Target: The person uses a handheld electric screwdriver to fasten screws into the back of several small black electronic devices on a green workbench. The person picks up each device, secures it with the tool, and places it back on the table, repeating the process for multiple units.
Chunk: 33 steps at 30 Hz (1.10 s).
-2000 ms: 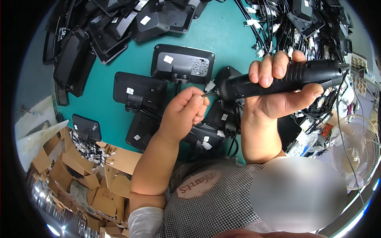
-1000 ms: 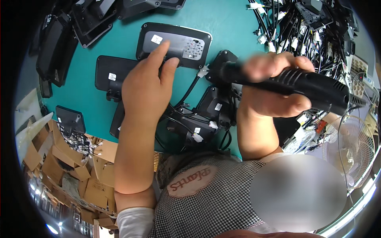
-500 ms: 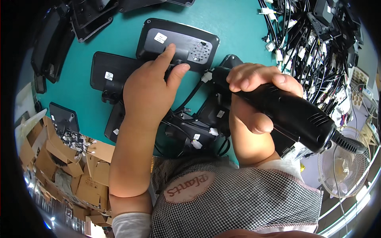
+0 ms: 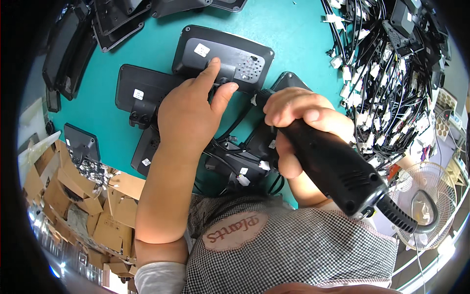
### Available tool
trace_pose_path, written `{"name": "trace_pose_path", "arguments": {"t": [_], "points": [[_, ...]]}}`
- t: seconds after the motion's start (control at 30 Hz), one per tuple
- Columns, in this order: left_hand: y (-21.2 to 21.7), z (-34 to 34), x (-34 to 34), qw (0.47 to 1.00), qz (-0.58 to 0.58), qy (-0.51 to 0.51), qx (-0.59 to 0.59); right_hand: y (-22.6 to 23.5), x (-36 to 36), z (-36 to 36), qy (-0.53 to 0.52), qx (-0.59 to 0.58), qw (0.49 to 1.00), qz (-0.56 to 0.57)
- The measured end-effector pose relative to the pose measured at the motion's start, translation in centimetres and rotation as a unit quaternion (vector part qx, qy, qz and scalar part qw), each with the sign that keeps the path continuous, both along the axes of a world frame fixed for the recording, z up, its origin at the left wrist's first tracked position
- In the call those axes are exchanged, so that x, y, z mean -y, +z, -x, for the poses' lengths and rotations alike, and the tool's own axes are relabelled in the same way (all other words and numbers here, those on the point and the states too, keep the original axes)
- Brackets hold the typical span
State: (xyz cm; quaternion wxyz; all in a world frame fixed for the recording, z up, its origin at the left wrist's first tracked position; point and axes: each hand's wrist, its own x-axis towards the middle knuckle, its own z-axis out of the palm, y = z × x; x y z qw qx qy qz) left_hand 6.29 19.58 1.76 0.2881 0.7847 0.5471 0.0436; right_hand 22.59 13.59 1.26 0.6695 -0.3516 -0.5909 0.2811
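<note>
Assembly workshop — teal bench (image 4: 303, 34), stacked black housings (image 4: 117, 19), cable bundles (image 4: 382, 83), cardboard cartons (image 4: 58, 196).

Left hand (image 4: 188, 115) is no longer curled next to the screwdriver tip as it was two seconds ago; it now lies stretched forward, index finger and thumb on the lower edge of the black device (image 4: 223, 59) with the white sticker. Right hand (image 4: 298, 122) has swung the black electric screwdriver (image 4: 333, 166) round: two seconds ago it lay almost level, pointing left; now it stands steep, tip down at the device's lower edge beside the left thumb, cord end toward the lower right. The device sits higher in view and tilted more than before. The white fan (image 4: 426, 206) has come into view at lower right.
</note>
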Motion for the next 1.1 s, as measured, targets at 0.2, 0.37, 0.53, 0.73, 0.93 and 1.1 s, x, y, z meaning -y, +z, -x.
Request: {"name": "trace_pose_path", "arguments": {"t": [0.2, 0.37, 0.53, 0.73, 0.93, 1.1], "points": [[-0.4, 0.0, 0.2, 0.999, -0.018, 0.005, 0.041, -0.3, 0.1, 0.4, -0.086, -0.115, 0.988, 0.052], [0.3, 0.9, 0.7, 0.939, 0.163, 0.147, 0.264, 2.7, -1.1, -1.3, -0.061, -0.289, 0.955, 0.014], [1.6, 2.4, 1.5, 0.618, 0.478, 0.25, 0.571, 5.9, -1.9, -1.5, 0.072, -0.382, 0.921, -0.001], [2.4, 2.5, 2.7, 0.566, 0.484, 0.156, 0.649, 5.7, -1.9, 0.1, 0.096, -0.335, 0.937, 0.005], [1.9, 2.3, 3.7, 0.632, 0.433, 0.09, 0.636, 4.9, -2.0, 1.5, 0.016, -0.402, 0.915, 0.021], [1.9, 3.1, 3.8, 0.665, 0.451, 0.165, 0.572, 5.3, -2.0, 1.0, 0.01, -0.418, 0.908, 0.025]]}}
